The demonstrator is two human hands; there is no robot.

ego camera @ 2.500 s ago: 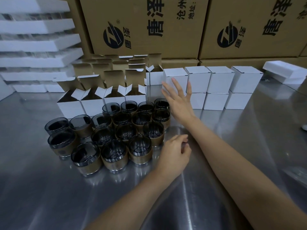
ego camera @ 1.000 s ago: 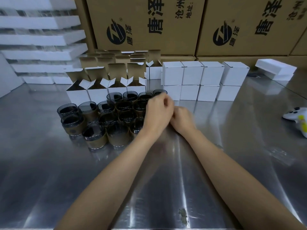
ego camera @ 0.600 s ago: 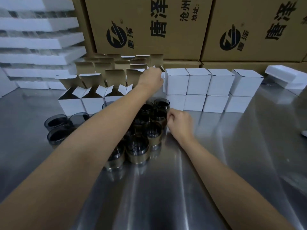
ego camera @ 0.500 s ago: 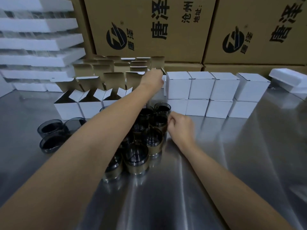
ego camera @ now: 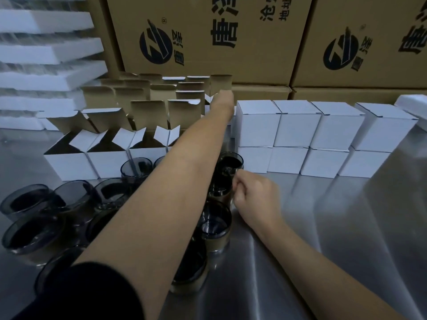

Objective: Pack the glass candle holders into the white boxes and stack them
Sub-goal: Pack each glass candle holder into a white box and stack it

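Note:
Several dark glass candle holders (ego camera: 34, 232) with gold bases stand grouped on the steel table (ego camera: 323, 239), partly hidden under my left forearm. My right hand (ego camera: 254, 197) is curled at the group's right edge and pinches the rim of one candle holder (ego camera: 219, 189). My left hand (ego camera: 223, 102) reaches far back over the glasses and grips an open white box (ego camera: 220, 85) beside the closed boxes; its fingers are mostly hidden. Open white boxes (ego camera: 69, 162) stand in rows behind the glasses. Closed white boxes (ego camera: 258, 121) are stacked two high at the back right.
Big brown cartons (ego camera: 208, 35) with black print form a wall behind the table. White foam sheets (ego camera: 46, 49) are piled at the back left, and another white foam piece (ego camera: 413, 105) lies at the far right.
My left hand went from beside the right hand to the open boxes at the back and took hold of one. My right hand stayed at the right edge of the glasses.

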